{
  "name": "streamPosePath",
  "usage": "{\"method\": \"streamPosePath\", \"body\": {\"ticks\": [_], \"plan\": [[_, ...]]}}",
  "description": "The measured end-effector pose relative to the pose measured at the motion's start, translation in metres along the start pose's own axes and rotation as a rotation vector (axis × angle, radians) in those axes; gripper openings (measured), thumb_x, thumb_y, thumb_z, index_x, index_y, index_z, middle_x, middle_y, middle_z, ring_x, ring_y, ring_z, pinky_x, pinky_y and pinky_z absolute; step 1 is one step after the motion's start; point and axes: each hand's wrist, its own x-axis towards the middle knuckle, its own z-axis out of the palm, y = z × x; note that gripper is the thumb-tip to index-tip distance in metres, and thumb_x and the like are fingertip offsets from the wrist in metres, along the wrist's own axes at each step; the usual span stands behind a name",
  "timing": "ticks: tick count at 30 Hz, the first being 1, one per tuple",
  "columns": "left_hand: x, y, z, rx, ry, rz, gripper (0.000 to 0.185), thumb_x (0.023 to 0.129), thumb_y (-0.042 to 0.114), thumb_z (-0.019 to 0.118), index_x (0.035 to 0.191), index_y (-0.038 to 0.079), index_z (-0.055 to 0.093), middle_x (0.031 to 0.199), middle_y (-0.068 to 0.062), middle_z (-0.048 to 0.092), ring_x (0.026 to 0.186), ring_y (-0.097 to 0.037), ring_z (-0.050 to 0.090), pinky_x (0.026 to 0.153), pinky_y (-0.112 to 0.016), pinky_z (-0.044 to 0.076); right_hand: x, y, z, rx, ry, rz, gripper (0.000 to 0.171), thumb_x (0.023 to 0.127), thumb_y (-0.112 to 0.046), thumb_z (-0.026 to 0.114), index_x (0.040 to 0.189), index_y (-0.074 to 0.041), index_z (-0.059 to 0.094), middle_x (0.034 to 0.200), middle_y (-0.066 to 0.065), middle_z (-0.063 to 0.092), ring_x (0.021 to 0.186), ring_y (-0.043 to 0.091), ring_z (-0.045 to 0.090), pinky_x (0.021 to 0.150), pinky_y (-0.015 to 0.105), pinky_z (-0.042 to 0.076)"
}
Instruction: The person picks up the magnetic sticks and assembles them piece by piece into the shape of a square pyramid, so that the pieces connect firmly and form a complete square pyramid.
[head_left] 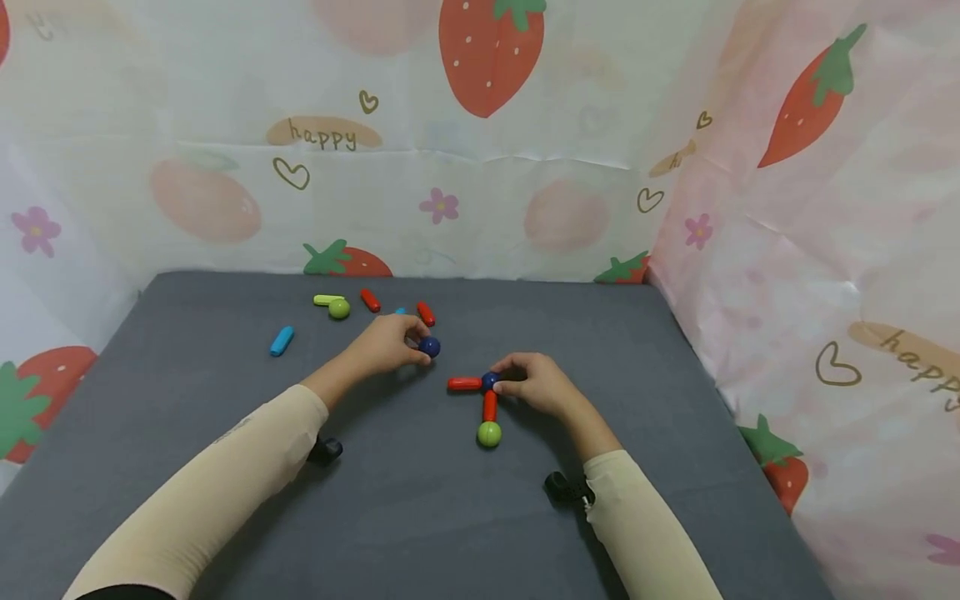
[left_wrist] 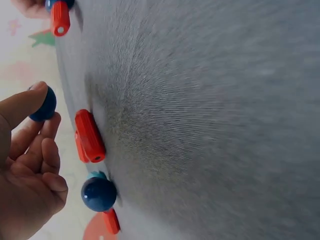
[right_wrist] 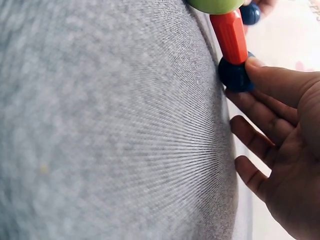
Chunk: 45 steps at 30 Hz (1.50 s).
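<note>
My left hand pinches a dark blue ball between thumb and fingers; the left wrist view shows this ball held off the grey cloth. To its right, my right hand pinches another dark blue ball, which joins two red sticks. One red stick points left from it. The second red stick runs toward me and ends in a green ball. In the right wrist view, thumb and fingertips grip the joining ball, while the other fingers hang loosely.
Beyond my left hand lie red sticks and a partly hidden light blue stick. A loose dark blue ball shows in the left wrist view. Farther left are a yellow-green stick, a green ball and a blue stick.
</note>
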Motion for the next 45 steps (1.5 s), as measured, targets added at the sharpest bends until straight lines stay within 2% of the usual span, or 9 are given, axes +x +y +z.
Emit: {"method": "streamPosePath", "body": {"ticks": [6,13,17,24,32,35,41,45], "plan": [[-0.022,0.002,0.006,-0.025,-0.049,0.023,0.034,0.087,0.025,0.085,0.115,0.013,0.07,0.116,-0.005,0.074,0.108,-0.022,0.067,0.092,-0.043,0.054,0.0,0.001,-0.001,0.002,0.002,-0.013,0.023,0.093,-0.025,0.078,0.116,-0.021,0.075,0.114,-0.002,0.072,0.101,0.019,0.062,0.086,0.036,0.052],[-0.032,0.0,0.014,-0.04,-0.098,0.044,0.034,0.084,0.023,0.087,0.113,0.012,0.071,0.11,-0.002,0.075,0.105,-0.019,0.068,0.09,-0.042,0.054,0.0,0.002,-0.002,0.001,0.004,-0.015,0.023,0.093,-0.025,0.078,0.116,-0.021,0.075,0.115,-0.001,0.071,0.1,0.02,0.061,0.082,0.035,0.052],[-0.03,0.0,0.019,-0.033,-0.11,0.038,0.034,0.083,0.023,0.088,0.111,0.013,0.072,0.106,0.0,0.075,0.104,-0.018,0.067,0.089,-0.041,0.054,0.001,0.003,-0.002,0.007,0.004,-0.007,0.023,0.094,-0.024,0.077,0.116,-0.021,0.075,0.114,-0.001,0.071,0.099,0.02,0.061,0.081,0.034,0.052],[-0.025,-0.002,0.028,-0.023,-0.096,0.048,0.035,0.081,0.024,0.089,0.11,0.013,0.072,0.103,0.001,0.074,0.099,-0.016,0.067,0.081,-0.034,0.055,0.001,0.002,0.001,-0.007,0.008,-0.009,0.022,0.093,-0.024,0.078,0.115,-0.021,0.075,0.114,-0.001,0.072,0.102,0.019,0.061,0.085,0.035,0.051],[-0.022,0.006,0.031,0.012,-0.091,0.081,0.034,0.079,0.021,0.09,0.107,0.012,0.073,0.098,0.001,0.073,0.088,-0.013,0.065,0.074,-0.033,0.055,0.0,-0.001,0.001,-0.032,0.007,-0.025,0.022,0.093,-0.025,0.078,0.114,-0.021,0.075,0.116,-0.002,0.071,0.103,0.019,0.06,0.088,0.037,0.051],[-0.021,0.009,0.03,0.031,-0.086,0.069,0.035,0.079,0.021,0.091,0.108,0.013,0.073,0.099,0.001,0.074,0.09,-0.013,0.065,0.076,-0.033,0.055,-0.001,0.0,0.0,-0.055,0.007,-0.038,0.021,0.093,-0.025,0.078,0.114,-0.023,0.075,0.116,-0.003,0.07,0.103,0.017,0.06,0.088,0.036,0.05],[-0.022,0.011,0.03,0.044,-0.079,0.039,0.036,0.079,0.02,0.091,0.11,0.013,0.073,0.104,0.0,0.075,0.097,-0.016,0.067,0.083,-0.036,0.055,-0.001,0.004,0.0,-0.065,-0.013,-0.048,0.022,0.093,-0.027,0.078,0.115,-0.024,0.075,0.116,-0.002,0.069,0.093,0.019,0.06,0.077,0.035,0.053],[-0.022,0.011,0.03,0.044,-0.079,0.043,0.036,0.08,0.019,0.09,0.111,0.013,0.073,0.108,-0.001,0.075,0.101,-0.017,0.068,0.088,-0.039,0.054,-0.001,0.005,-0.002,-0.08,-0.028,-0.055,0.023,0.094,-0.029,0.077,0.116,-0.025,0.074,0.117,-0.003,0.069,0.099,0.018,0.06,0.085,0.037,0.053]]}}
